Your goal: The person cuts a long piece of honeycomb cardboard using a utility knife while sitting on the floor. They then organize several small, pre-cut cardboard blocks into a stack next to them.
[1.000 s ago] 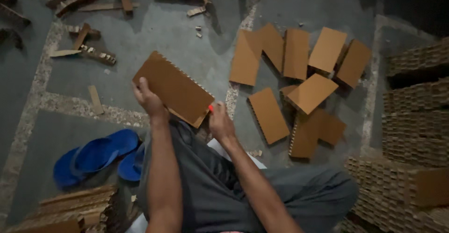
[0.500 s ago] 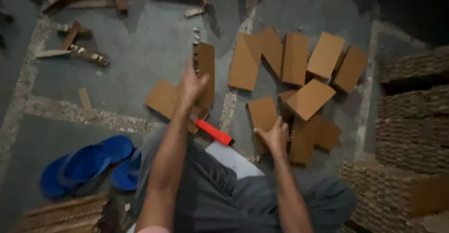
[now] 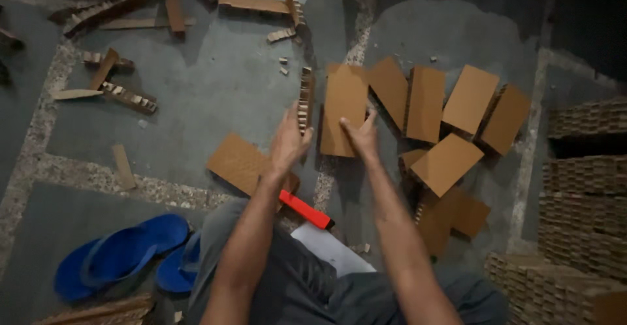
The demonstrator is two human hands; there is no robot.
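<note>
My left hand [image 3: 289,143] grips a narrow strip of honeycomb cardboard [image 3: 305,100], held on edge and upright over the floor. My right hand [image 3: 358,134] presses flat on a brown rectangular cardboard piece [image 3: 344,106] lying just right of the strip. A larger cardboard slab [image 3: 243,162] lies under my left forearm. A red-handled cutter [image 3: 305,209] rests beside my knee on a white sheet [image 3: 330,248].
Several cut brown cardboard rectangles [image 3: 450,123] spread to the right. Stacks of honeycomb cardboard [image 3: 581,194] rise at the right edge. Offcut strips [image 3: 124,96] litter the grey floor at top left. Blue flip-flops [image 3: 124,256] lie at lower left.
My left hand has lifted a thin strip off the slab and turned it upright. My right hand moved up and left from a lower piece onto the rectangular piece.
</note>
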